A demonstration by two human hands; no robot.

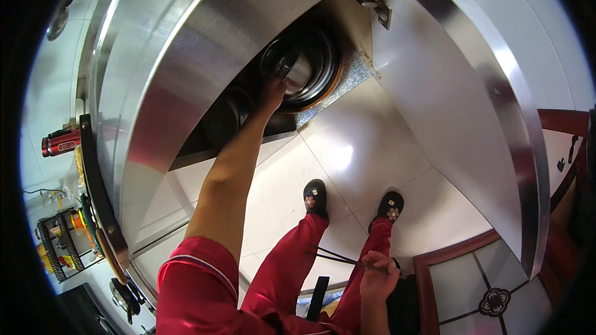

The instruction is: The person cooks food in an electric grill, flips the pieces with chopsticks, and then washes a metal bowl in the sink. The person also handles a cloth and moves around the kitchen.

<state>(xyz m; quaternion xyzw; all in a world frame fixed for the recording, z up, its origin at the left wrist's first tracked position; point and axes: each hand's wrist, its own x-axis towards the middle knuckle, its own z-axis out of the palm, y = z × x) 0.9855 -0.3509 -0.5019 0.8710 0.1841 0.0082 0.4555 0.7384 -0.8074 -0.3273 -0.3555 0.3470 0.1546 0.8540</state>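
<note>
My left hand (276,90) reaches into a low cabinet, at the near edge of a round stack of metal pans or lids (305,72). Shadow hides its fingers, so whether it grips the top piece cannot be told. An orange-brown rim shows beneath the stack. Beside it, to the left, a dark pan (223,118) sits in shade. Low in the view, over the red trousers, my right hand (379,274) is closed around a pair of thin dark chopsticks (337,257) whose tips point left.
An open cabinet door (447,102) with a metal edge stands on the right. The steel counter (186,56) curves above the cabinet. A red-framed glass door panel (421,284) is at lower right. A red canister (60,143) and a rack (58,246) are at far left.
</note>
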